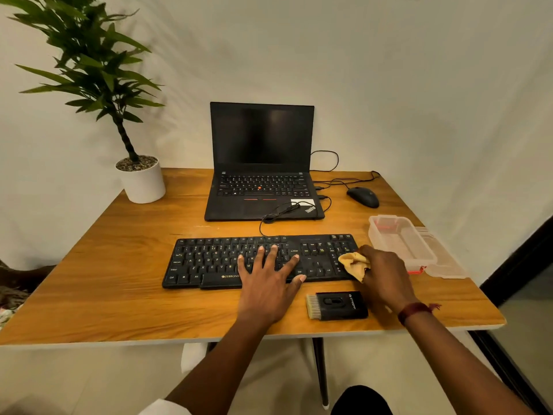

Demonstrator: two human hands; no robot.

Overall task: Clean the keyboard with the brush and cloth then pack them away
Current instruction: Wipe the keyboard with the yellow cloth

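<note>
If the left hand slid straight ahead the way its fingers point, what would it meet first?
Sliding off the keyboard, the left hand would likely first meet the looped black cable lying just beyond, then the laptop. Depth is hard to judge.

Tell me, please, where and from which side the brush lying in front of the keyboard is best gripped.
Probably by the black body of the brush, from above, thumb on its near long edge and fingers on the far one. It lies flat on the table with the bristles at its left end, so leave that end alone.
</note>
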